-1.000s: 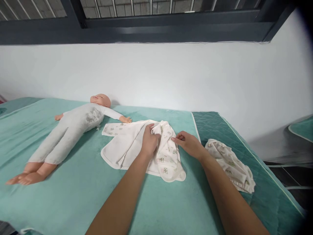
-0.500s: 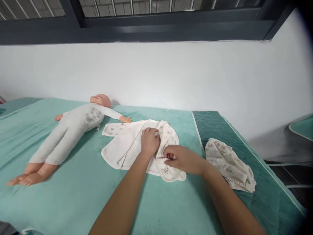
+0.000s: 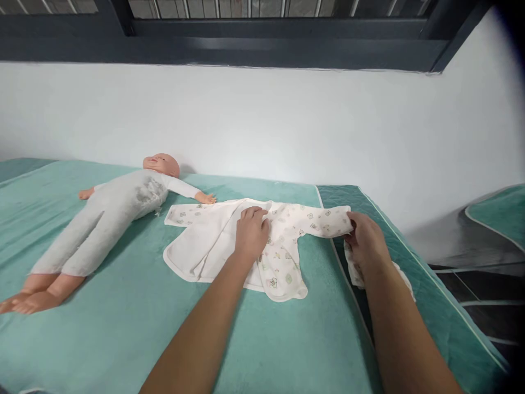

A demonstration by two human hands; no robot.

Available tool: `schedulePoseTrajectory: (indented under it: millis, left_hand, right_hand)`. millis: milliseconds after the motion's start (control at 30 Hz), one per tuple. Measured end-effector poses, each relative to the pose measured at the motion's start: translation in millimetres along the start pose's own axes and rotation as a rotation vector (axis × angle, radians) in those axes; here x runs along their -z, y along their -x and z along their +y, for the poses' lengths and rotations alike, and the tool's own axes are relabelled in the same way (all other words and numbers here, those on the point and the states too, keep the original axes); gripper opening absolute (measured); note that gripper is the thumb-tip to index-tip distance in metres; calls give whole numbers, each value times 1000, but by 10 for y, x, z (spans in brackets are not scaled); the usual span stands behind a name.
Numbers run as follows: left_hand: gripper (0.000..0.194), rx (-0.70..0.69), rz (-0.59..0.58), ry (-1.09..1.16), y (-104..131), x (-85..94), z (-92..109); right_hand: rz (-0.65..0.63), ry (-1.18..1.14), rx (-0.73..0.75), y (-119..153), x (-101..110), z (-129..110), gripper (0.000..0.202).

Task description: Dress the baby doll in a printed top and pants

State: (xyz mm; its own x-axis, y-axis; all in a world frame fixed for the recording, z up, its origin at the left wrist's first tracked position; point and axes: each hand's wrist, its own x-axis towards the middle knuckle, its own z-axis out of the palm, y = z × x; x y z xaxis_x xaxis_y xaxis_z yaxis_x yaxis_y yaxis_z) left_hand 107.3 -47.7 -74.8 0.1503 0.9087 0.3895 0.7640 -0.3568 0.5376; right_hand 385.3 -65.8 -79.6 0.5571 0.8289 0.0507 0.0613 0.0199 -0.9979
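Note:
A white baby shirt (image 3: 221, 235) with small printed figures lies spread on the green bed cover, its front opening near the middle. My left hand (image 3: 252, 232) rests on the shirt's upper front, palm down, fingers laid over the cloth. Off to the right, my right hand (image 3: 367, 238) pinches the cuff of the shirt's right-hand sleeve, which is stretched out straight. Behind that hand and forearm a crumpled printed cloth (image 3: 353, 268) is partly hidden.
A baby doll (image 3: 118, 213) with a white cloth body lies on its back at the left; one hand nearly reaches the shirt. The green bed cover (image 3: 102, 334) meets a darker quilted strip (image 3: 426, 306) on the right. A white wall (image 3: 246, 120) and dark window frame (image 3: 279, 46) stand behind.
My right hand has moved right, drawing the bunched sleeve out to full length. My left hand stays on the shirt. The view has shifted slightly.

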Motion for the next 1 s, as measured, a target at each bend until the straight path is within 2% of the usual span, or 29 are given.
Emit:
schedulePoseTrajectory:
  millis: [67, 167, 267, 333, 433, 567, 633, 700, 767, 867, 933, 1000]
  left_hand:
    - [30, -136, -28, 31, 9, -23, 38]
    - [34, -277, -132, 49, 15, -67, 60]
    - [43, -337, -277, 9, 20, -81, 61]
    - [48, -358, -362, -20, 29, -65, 73]
    - [52, -374, -432, -34, 45, -25, 110]
    - [53, -357, -454, -53, 62, -11, 134]
    - [51, -324, -441, -83, 67, -29, 129]
    - [49, -254, -378, -113, 68, -48, 121]
    - [45, -154, -263, -145, 63, -49, 114]
    - [38, 16, -94, -260, 55, 6, 100]
    - [35, 116, -40, -350, 55, 65, 82]
    - [35, 185, -41, -385, 58, 119, 62]
  right_hand:
    - [72, 119, -38, -6, -17, 48, 28]
    - [34, 416, 15, 6, -8, 73, 38]
    - [-10, 785, 103, -8, 68, 90, 40]
    - [28, 900, 131, -31, 135, 105, 41]
    - [106, 949, 171, -60, 212, 134, 41]
    - [175, 947, 254, -54, 230, 165, 40]
    - [213, 944, 337, -20, 189, 155, 42]
    - [200, 927, 472, 39, 99, 127, 44]
    - [66, 868, 625, 120, -44, 95, 44]
    - [-316, 808, 753, 252, -294, 86, 51]
    - [-509, 886, 716, 314, -420, 114, 55]
    - [-584, 997, 630, 344, -483, 158, 57]
